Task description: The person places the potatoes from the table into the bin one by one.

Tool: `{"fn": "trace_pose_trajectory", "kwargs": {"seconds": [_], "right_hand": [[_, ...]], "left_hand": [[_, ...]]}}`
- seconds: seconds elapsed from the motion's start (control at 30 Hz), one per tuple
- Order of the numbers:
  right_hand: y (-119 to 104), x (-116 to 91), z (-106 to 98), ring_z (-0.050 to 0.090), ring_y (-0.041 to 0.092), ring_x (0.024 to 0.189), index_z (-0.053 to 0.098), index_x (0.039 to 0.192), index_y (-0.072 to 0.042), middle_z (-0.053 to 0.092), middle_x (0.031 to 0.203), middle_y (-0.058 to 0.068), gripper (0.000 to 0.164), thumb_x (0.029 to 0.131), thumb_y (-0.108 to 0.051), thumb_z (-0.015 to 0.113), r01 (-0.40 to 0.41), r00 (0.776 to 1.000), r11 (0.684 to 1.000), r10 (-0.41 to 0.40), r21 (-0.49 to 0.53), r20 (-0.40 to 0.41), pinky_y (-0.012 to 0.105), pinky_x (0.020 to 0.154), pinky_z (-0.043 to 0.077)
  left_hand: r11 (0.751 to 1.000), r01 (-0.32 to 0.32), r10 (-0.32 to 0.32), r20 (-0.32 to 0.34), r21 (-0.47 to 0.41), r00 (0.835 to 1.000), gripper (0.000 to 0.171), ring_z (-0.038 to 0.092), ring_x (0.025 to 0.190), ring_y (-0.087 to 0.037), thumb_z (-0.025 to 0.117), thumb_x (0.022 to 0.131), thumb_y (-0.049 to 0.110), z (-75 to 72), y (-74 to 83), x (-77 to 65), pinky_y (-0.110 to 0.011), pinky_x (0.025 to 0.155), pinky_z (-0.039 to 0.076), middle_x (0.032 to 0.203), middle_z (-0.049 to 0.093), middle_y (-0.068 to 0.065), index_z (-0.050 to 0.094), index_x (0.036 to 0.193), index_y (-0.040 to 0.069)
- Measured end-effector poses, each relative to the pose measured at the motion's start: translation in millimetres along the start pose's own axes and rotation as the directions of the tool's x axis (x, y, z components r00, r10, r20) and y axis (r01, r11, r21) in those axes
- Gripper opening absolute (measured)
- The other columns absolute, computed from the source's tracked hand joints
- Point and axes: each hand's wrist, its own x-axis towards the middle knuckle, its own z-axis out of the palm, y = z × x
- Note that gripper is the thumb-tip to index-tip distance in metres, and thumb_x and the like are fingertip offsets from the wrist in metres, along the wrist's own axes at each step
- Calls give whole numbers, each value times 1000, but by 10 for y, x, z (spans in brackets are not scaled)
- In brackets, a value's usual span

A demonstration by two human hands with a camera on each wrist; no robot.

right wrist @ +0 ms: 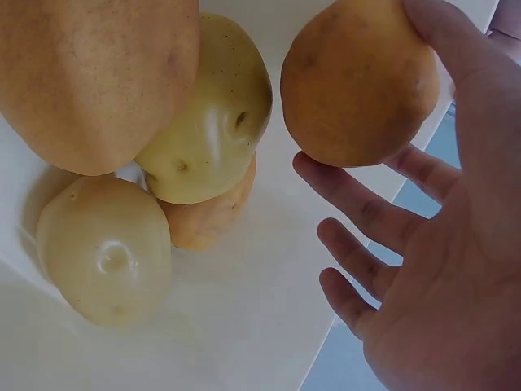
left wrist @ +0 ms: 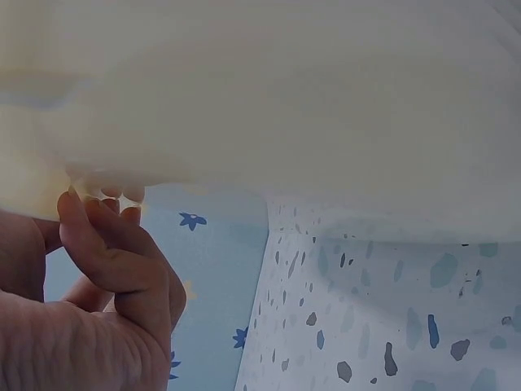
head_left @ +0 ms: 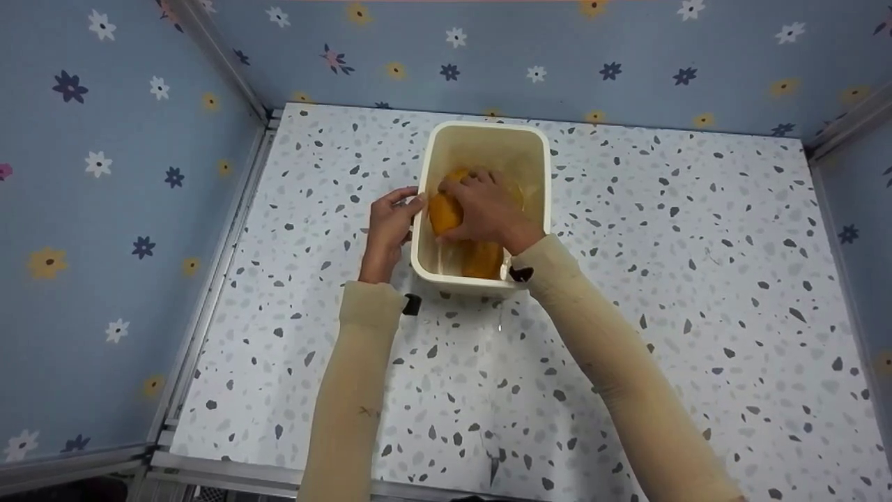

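A cream plastic bin (head_left: 491, 126) stands on the table, holding several potatoes. In the head view my left hand (head_left: 391, 222) grips the bin's left rim. The left wrist view shows that hand's curled fingers against the pale bin wall (left wrist: 260, 106). My right hand (head_left: 486, 209) reaches inside the bin and holds a brown potato (right wrist: 358, 85) between thumb and fingers, near the left wall. Beside it in the right wrist view lie a large brown potato (right wrist: 98, 73), a yellow-green potato (right wrist: 213, 114) and a pale potato (right wrist: 106, 252). Another brown potato (right wrist: 213, 218) is partly hidden beneath them.
The speckled white table (head_left: 697, 279) extends around the bin. Blue flowered panels (head_left: 418, 49) enclose it at the back and both sides, with metal rails (head_left: 230, 237) along the left edge.
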Motion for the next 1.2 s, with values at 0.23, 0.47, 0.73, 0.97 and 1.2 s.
{"fn": "trace_pose_trajectory", "kwargs": {"seconds": [0.23,0.47,0.73,0.97,1.2], "right_hand": [[5,11,4,45,37,137,60,140,-12,66,139,12,79,86,-65,80,7,999,999,-9,43,42,53,123,27],[1,32,11,48,36,136,65,135,-7,67,137,13,61,97,-53,74,4,1000,999,-5,52,22,53,121,32],[13,24,0,51,36,132,69,129,-7,71,131,11,49,100,-46,72,11,999,998,-10,59,-32,50,120,33],[22,23,-5,51,37,129,70,124,-4,73,123,14,46,100,-43,74,0,998,996,6,91,-64,49,118,34],[12,23,-27,51,34,127,69,130,-5,72,125,11,48,103,-45,69,-45,992,997,52,68,-114,50,116,36]], "left_hand": [[1000,-12,13,14,-9,1000,35,74,84,-17,69,104,21,0,-3,-8,-30,69,63,111,73,-17,69,136,7],[1000,5,-4,17,-20,1000,35,74,109,-33,70,104,22,3,-9,5,-45,89,63,132,68,-27,70,136,7],[999,-2,3,21,-43,1000,36,74,85,-16,70,104,20,13,-9,1,-32,71,64,127,69,-26,69,136,6],[999,-7,9,25,-52,1000,35,73,78,-14,69,105,19,15,-16,5,-27,64,62,128,68,-28,69,137,5],[1000,2,-2,10,-27,1000,35,73,83,-15,70,104,20,11,1,10,-28,68,63,118,72,-20,70,135,5]]}}
